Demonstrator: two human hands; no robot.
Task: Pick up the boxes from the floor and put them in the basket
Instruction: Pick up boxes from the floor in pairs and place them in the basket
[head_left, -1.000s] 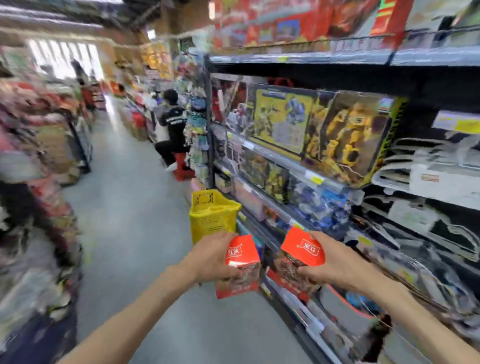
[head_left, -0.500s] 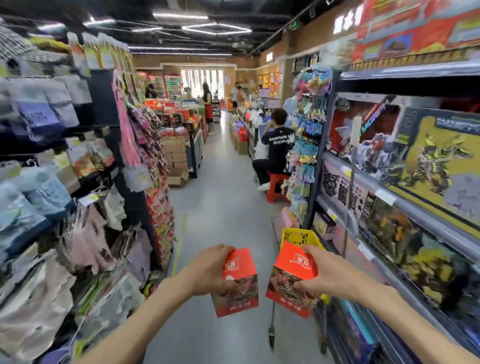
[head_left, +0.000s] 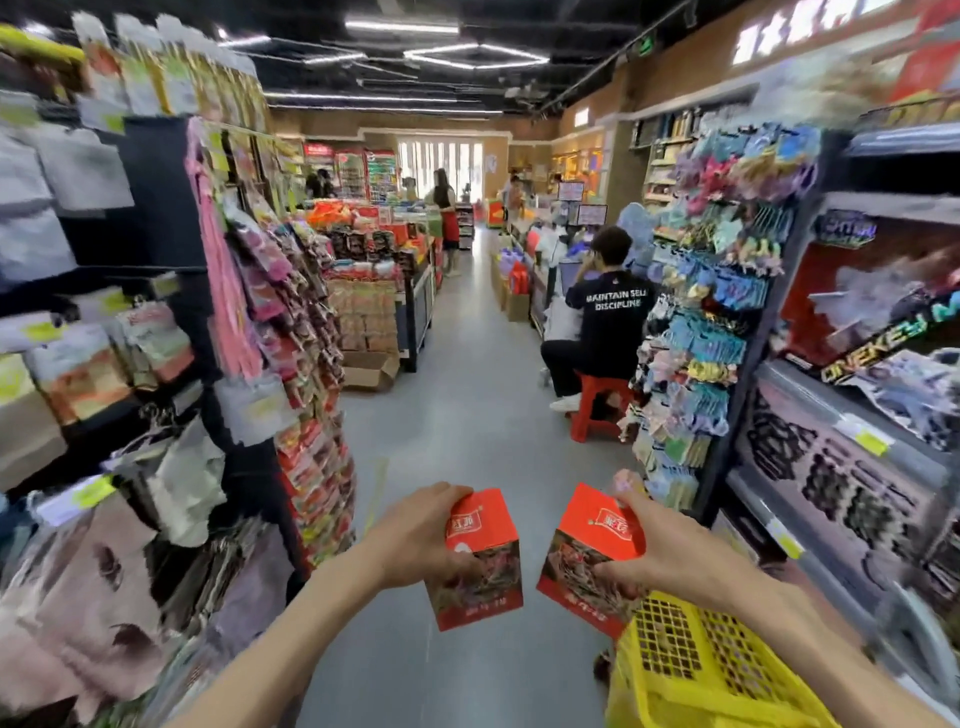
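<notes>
Shop aisle, stocked shelves (head_left: 852, 426)

Shop aisle, grey floor (head_left: 467, 415), dark ceiling w/ strip lights (head_left: 402, 26). Hanging packet racks (head_left: 291, 322) on left, toy shelves (head_left: 857, 415) on right, tall bright windows (head_left: 441, 161) at far end. Seated person (head_left: 605, 332) on red stool (head_left: 597, 405) mid-aisle, back to camera; open cardboard box (head_left: 369, 370) on floor nr centre display.

Red boxes (head_left: 480, 558), yellow basket (head_left: 691, 670)

Seated person (head_left: 608, 332) on red stool (head_left: 597, 402)
</notes>
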